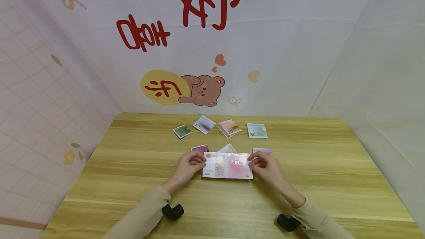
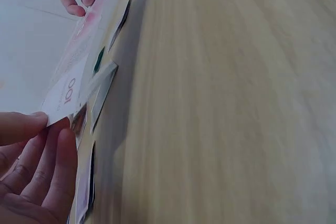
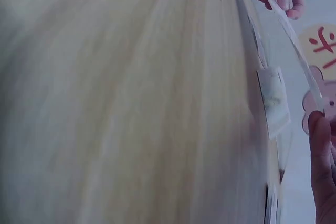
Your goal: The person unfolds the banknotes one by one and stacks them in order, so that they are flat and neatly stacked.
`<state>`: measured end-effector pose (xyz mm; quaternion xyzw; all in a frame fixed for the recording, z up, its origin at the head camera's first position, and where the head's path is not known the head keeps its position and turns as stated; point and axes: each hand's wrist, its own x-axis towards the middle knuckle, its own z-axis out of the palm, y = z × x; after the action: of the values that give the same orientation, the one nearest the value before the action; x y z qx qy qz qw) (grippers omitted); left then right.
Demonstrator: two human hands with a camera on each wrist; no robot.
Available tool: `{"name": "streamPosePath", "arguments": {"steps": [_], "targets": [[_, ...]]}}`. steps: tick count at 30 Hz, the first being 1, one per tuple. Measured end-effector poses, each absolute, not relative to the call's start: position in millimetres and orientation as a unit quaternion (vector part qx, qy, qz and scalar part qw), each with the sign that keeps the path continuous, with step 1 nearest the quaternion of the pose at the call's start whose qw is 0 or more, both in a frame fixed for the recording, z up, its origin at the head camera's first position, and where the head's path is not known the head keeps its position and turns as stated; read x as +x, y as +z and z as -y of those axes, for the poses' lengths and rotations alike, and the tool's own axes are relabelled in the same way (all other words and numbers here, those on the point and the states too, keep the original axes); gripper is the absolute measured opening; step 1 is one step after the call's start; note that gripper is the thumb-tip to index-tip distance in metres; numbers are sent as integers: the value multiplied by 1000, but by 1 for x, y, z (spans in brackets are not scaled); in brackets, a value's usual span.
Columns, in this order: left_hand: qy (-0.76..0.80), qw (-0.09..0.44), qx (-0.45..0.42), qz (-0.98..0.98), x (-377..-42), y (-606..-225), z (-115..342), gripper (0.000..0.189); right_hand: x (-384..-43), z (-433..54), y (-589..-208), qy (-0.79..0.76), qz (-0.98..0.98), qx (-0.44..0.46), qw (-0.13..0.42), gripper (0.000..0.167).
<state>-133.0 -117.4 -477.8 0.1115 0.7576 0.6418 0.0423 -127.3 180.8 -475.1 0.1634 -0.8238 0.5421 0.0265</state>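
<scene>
A pink and white 100 banknote (image 1: pixel 227 170) is stretched out flat between the two hands, above the wooden table. My left hand (image 1: pixel 186 168) pinches its left end between thumb and fingers. The opposite end is pinched by my right hand (image 1: pixel 269 169). In the left wrist view, the note's corner marked 100 (image 2: pixel 68 90) sits at the left thumb tip. Just behind the note lie a dark pink folded note (image 1: pixel 200 148), a pale folded note (image 1: pixel 227 148) and a light purple one (image 1: pixel 263 151), all partly hidden by it.
Farther back on the table (image 1: pixel 139 150) lie a green folded note (image 1: pixel 182 131), a purple 10 note (image 1: pixel 204 124), an orange-brown 20 note (image 1: pixel 230 128) and a teal 50 note (image 1: pixel 257 131). A printed white cloth (image 1: pixel 282 54) hangs behind the table's far edge.
</scene>
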Motion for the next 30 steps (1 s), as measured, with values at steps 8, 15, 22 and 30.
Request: {"name": "streamPosePath", "arguments": {"steps": [8,15,22,30], "targets": [[631,68,105,-766,-126,-477,148,10,-127,-155,-477,497,843,206,0,15],[604,84,118,-784,-121,-480,173,10,-124,-135,-479,484,845,228,-27,13],[608,122,109,-777,-112,-482,194,12,-121,-117,-485,489,839,229,-70,12],[597,129,98,-786,-108,-482,213,12,-117,-98,-490,457,851,249,-61,12]]}}
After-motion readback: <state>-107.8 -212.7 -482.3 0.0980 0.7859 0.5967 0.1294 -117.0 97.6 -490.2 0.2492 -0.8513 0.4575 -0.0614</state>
